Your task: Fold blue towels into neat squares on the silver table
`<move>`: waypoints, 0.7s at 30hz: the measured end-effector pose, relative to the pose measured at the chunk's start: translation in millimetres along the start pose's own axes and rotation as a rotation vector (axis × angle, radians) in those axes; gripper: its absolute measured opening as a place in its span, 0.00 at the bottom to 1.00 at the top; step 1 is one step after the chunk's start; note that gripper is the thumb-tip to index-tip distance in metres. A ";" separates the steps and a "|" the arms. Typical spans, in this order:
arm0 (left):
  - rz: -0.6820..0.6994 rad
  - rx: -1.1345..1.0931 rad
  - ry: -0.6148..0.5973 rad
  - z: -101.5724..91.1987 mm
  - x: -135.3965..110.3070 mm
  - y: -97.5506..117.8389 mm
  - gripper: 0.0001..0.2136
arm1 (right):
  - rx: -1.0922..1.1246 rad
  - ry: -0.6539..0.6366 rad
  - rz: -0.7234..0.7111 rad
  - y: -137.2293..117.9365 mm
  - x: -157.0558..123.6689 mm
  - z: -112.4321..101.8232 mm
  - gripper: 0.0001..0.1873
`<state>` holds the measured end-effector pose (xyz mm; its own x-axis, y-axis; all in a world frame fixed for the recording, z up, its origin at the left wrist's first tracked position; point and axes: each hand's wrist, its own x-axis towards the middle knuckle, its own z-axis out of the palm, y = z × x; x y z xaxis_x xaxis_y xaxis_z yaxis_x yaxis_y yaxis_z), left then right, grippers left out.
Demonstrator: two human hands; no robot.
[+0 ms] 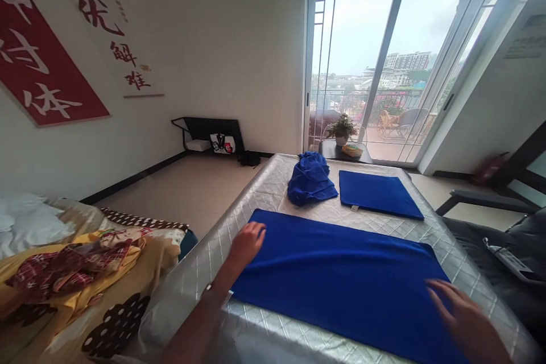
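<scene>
A long blue cloth [345,284] lies spread flat across the silver quilted bed surface [256,324], with a soft crease along its upper part. At its left end is my left hand [248,242], over the cloth's edge with fingers loosely bent; whether the fingertips press on the fabric cannot be made out. Over the right end is my right hand [463,310], slightly blurred, thumb and fingers apart and nothing in them. Farther back lie a crumpled blue cloth heap [310,179] and a neatly folded blue cloth [377,193] showing a small white tag.
Left of the bed, another bed carries rumpled patterned bedding [115,324] and plaid cloth [72,267]. Beyond the far end, a small dark table [326,151] holds a potted plant [341,129] before the glass door. On the right stands a dark armchair [478,239].
</scene>
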<state>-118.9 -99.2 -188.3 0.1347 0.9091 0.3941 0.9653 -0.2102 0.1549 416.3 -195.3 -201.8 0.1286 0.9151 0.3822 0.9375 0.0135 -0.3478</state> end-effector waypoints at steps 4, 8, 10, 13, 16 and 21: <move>0.273 -0.090 -0.175 40.0 69.3 79.7 0.13 | -0.007 -0.279 -0.125 -102.5 63.9 61.1 0.28; 0.366 -0.115 -0.208 84.6 75.1 120.3 0.20 | -0.146 -0.436 -0.211 -164.9 88.0 114.9 0.32; 0.380 -0.124 -0.219 101.8 68.6 120.4 0.24 | -0.198 -0.430 -0.191 -168.0 86.9 133.7 0.33; 0.392 -0.123 -0.263 116.3 66.5 111.5 0.27 | -0.232 -0.423 -0.182 -158.8 83.7 148.2 0.33; 0.398 -0.123 -0.283 119.3 73.1 108.4 0.27 | -0.243 -0.439 -0.177 -155.7 85.2 149.4 0.33; 0.366 -0.114 -0.318 114.3 80.9 103.5 0.27 | -0.256 -0.455 -0.177 -154.9 89.2 144.7 0.34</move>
<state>17.5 -6.3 -243.8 0.5391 0.8292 0.1478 0.8135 -0.5581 0.1636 235.8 -57.5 -237.7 -0.1375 0.9904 -0.0125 0.9881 0.1363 -0.0713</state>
